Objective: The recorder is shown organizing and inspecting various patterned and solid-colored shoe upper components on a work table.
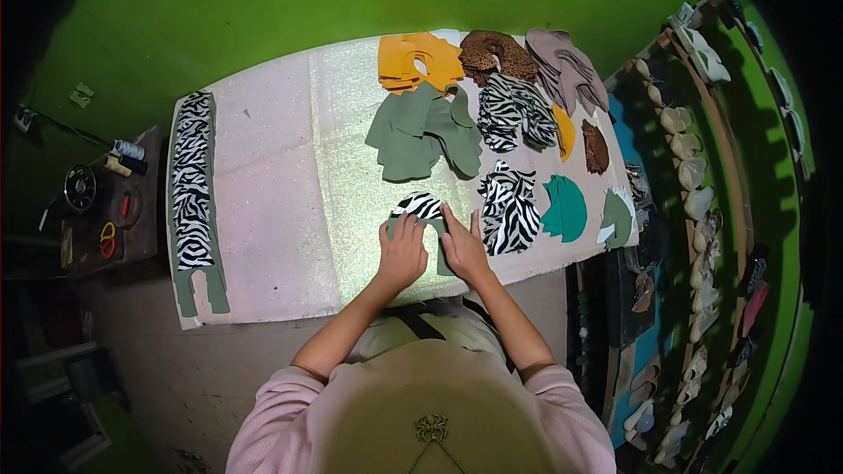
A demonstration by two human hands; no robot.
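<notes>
A zebra-print piece (418, 204) with a curved top edge lies against a grey-green cut piece (443, 262) near the front of the table. My left hand (404, 253) rests on the green piece, fingertips down just below the zebra print. Along the right side of both pieces lies my right hand (464, 247), its fingers stretched out and one digit held apart. Neither hand visibly grips anything. The palms hide part of the green piece. Close by on the right is a pile of zebra-print pieces (509, 211).
Behind are stacks of green (411, 145), orange (406, 61) and leopard-print pieces (492, 57). Teal pieces (565, 208) lie farther right. A long zebra-and-green strip row (193, 184) lines the left edge. Thread spools (130, 154) stand on a side table; racks of shoe forms (694, 175) flank the right.
</notes>
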